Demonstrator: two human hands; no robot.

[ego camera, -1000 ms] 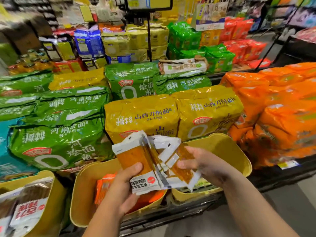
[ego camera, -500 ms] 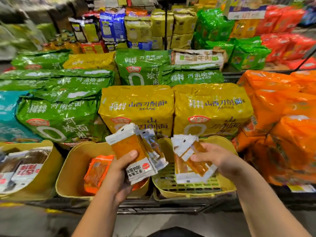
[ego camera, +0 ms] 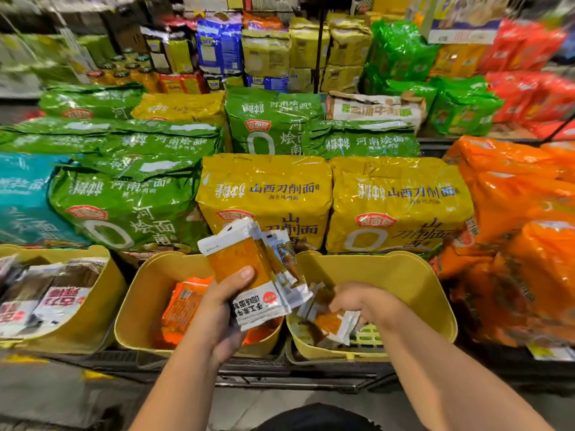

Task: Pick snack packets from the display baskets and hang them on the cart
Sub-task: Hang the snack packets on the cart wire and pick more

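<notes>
Low in the centre of the frame, the left hand (ego camera: 219, 315) grips a fanned stack of orange snack packets (ego camera: 245, 265). Its thumb lies across the front and its fingers curl behind. The stack is tilted and sits above the right side of the middle basket (ego camera: 140, 303), a yellow one that contains bright orange packets (ego camera: 183, 306).

Just right of centre, the right hand (ego camera: 361, 301) reaches down into the right basket (ego camera: 417, 284). Its fingers are curled round a white-edged orange packet (ego camera: 331, 325) near the basket's slatted floor. Motion blur makes it hard to tell whether it holds one packet or several.

At the lower left, a third basket (ego camera: 96, 306) holds brown packets with white labels (ego camera: 56, 297). Behind the baskets, large yellow noodle bags (ego camera: 267, 191) fill the middle of the frame, with green bags (ego camera: 130, 206) to their left and orange bags (ego camera: 510, 194) to the right.
</notes>
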